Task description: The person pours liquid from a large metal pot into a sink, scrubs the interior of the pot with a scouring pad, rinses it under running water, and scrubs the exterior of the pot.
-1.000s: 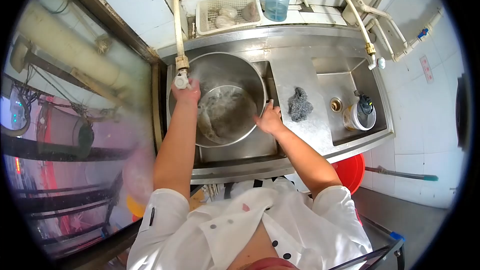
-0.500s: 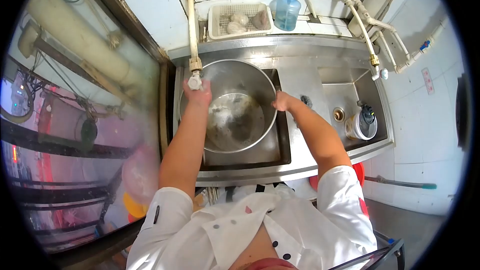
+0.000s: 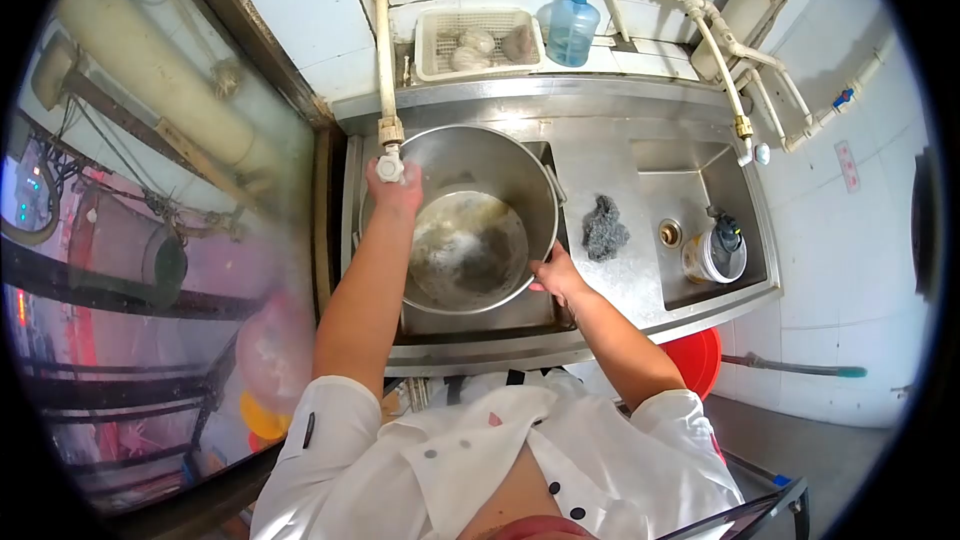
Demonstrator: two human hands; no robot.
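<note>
A large round metal pot [image 3: 480, 162] stands in the left sink basin, with cloudy, bubbly water [image 3: 468, 245] in its bottom. My left hand [image 3: 395, 187] is at the pot's far left rim, right under the white tap [image 3: 390, 166]; the tap partly hides its fingers, so its grip cannot be made out. On the pot's right side, low near the front, my right hand [image 3: 556, 275] grips the rim. A loop handle shows on the pot's right edge, above that hand.
Grey steel wool [image 3: 604, 228] lies on the metal counter [image 3: 590, 165]. In the right basin [image 3: 680, 155] sits a white tub [image 3: 705, 262] holding a dark object. Behind are a white basket [image 3: 428, 48] and a blue pump bottle [image 3: 573, 32]. A red bucket [image 3: 700, 360] stands below.
My right hand has moved from the pot's upper right side down toward the front right rim. The pot has turned, its handle now showing at the right, and the steel wool is uncovered.
</note>
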